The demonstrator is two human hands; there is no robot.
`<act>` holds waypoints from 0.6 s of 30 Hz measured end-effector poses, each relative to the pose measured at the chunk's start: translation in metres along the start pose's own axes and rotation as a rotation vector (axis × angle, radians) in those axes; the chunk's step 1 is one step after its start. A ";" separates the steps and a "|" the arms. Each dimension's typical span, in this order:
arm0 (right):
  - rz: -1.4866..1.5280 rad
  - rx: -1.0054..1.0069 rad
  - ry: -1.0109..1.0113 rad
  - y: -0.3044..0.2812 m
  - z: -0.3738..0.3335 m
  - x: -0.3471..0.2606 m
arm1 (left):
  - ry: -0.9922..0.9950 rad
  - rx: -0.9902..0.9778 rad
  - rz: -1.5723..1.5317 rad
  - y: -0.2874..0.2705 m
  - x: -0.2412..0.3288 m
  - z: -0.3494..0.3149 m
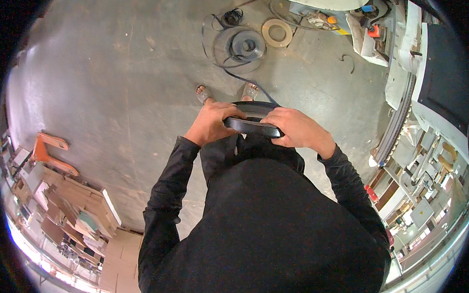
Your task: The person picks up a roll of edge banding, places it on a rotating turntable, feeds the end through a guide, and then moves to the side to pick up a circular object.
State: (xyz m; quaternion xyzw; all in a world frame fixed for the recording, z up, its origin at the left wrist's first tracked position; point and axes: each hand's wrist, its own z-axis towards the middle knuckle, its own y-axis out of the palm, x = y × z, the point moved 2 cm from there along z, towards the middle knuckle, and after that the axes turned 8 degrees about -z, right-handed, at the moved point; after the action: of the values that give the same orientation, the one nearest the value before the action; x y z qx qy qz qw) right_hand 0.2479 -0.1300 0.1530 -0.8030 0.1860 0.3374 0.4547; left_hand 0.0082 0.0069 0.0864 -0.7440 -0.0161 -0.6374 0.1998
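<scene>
One black coil (253, 127), before the person (283, 212), gripped by the left hand (215, 121) at its left rim and the right hand (298, 126) at its right, a strip (259, 86) running to the far floor (138, 57); presumably light, springy and slick, best held at both sides.

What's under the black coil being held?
Past the near edge of the black coil, dark clothing shows; whatever lies directly underneath is covered by the coil, left hand and right hand.
</scene>
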 end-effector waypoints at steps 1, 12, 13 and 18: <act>0.022 0.017 -0.006 -0.001 -0.003 0.002 | -0.009 -0.015 -0.008 0.001 0.000 0.000; 0.207 0.062 0.016 -0.029 -0.033 0.002 | -0.130 -0.038 -0.123 0.006 0.033 0.016; 0.219 0.072 0.016 -0.030 -0.034 0.003 | -0.147 -0.027 -0.152 0.007 0.036 0.018; 0.308 0.016 0.066 -0.051 -0.036 0.009 | -0.265 -0.008 -0.221 -0.001 0.061 0.032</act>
State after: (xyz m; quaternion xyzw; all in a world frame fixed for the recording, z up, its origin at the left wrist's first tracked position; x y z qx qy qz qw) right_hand 0.2991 -0.1344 0.1905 -0.7721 0.3243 0.3751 0.3975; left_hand 0.0493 0.0042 0.1413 -0.8160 -0.1215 -0.5519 0.1218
